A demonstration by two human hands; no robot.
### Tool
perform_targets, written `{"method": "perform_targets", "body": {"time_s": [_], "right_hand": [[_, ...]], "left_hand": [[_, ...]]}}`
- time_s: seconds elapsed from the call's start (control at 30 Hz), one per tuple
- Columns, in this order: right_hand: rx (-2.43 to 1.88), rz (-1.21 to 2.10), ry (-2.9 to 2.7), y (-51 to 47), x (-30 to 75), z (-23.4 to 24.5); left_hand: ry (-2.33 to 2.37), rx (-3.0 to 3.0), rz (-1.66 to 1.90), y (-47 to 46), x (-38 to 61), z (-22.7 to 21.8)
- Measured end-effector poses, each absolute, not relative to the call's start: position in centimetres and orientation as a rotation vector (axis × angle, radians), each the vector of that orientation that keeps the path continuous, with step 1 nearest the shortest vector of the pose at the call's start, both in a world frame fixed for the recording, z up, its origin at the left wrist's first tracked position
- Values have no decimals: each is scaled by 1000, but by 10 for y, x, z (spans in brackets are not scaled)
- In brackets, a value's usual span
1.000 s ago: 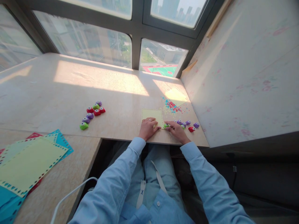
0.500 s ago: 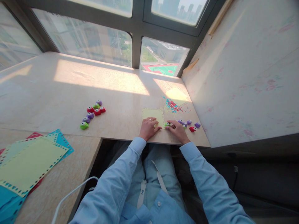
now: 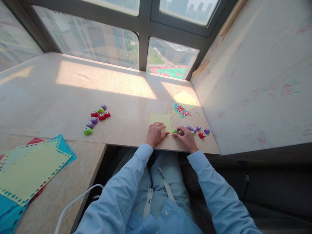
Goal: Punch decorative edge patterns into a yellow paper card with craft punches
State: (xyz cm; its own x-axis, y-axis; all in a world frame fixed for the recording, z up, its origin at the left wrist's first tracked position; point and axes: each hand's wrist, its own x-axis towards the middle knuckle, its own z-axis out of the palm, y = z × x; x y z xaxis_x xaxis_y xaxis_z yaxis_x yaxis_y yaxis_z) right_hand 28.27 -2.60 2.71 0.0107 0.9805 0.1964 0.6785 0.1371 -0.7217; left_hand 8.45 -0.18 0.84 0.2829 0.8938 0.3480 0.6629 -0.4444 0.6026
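A sheet of yellow paper (image 3: 159,118) with punched holes along its edges lies at the front of the sill. My left hand (image 3: 156,134) rests on its near part, thumb and fingers apart, pressing it down. At the sheet's near right corner, my right hand (image 3: 185,138) has its fingers closed on a green craft punch (image 3: 175,131). Whether the paper edge sits inside the punch cannot be made out. Just right of that hand stand several purple craft punches (image 3: 198,128), a red craft punch (image 3: 201,135) and a partly hidden green one (image 3: 192,132).
Red, blue and yellow punched bits (image 3: 181,110) are scattered beyond my right hand, beside another yellow sheet (image 3: 185,100). More craft punches (image 3: 94,120) stand to the left. Punched coloured sheets (image 3: 34,165) overlap at far left, near a white cable (image 3: 73,201). The wall (image 3: 255,97) borders the right.
The view has shifted very slightly. Both hands stay in nearly the same place, the right one still on the green craft punch at the paper's corner.
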Motion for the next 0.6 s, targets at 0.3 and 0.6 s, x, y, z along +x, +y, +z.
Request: {"method": "perform_targets", "body": {"time_s": [0.3,0.6], "right_hand": [[-1662,447,-1734,-31,280,21],[-1549,479,-1779,-25,290,17]], "left_hand": [[1397,2193,1032,-3,85,10],[1316,2139,1124,-2,84,8]]}}
